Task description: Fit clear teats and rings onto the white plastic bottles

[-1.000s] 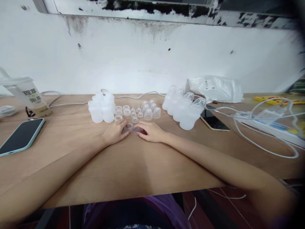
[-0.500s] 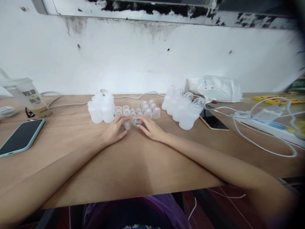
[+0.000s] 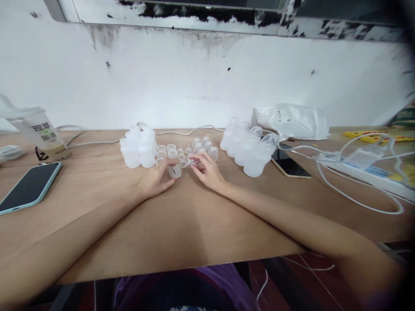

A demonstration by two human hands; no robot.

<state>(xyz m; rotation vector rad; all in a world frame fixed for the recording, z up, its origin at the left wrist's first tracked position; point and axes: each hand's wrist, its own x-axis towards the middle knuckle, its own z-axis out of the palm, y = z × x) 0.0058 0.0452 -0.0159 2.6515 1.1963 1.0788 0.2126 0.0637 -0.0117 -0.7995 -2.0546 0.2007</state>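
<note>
My left hand (image 3: 157, 179) holds a translucent screw ring (image 3: 175, 171) between its fingertips, the opening tilted toward me. Between the fingers of my right hand (image 3: 209, 173) is a clear bottle teat (image 3: 192, 162), partly covered by the fingers. Just beyond my hands stand several loose rings (image 3: 172, 153), with small clear teats (image 3: 184, 152) beside them. Several clear domed caps (image 3: 205, 141) sit behind my right hand. Frosted bottle bodies without tops (image 3: 138, 149) are grouped at the left; at the right stands a group of frosted bottles with clear domes on top (image 3: 254, 160).
A phone (image 3: 30, 185) and a drink cup (image 3: 45, 129) are at the left. Toward the right lie another phone (image 3: 292, 164), a plastic bag (image 3: 295, 121) and a power strip (image 3: 372, 166) with looping white cables. A white wall (image 3: 181, 82) rises behind the table (image 3: 181, 229).
The ring in my left hand has turned so that its opening faces me. My right hand has shifted slightly right and lifted the teat off toward itself, away from the other teats.
</note>
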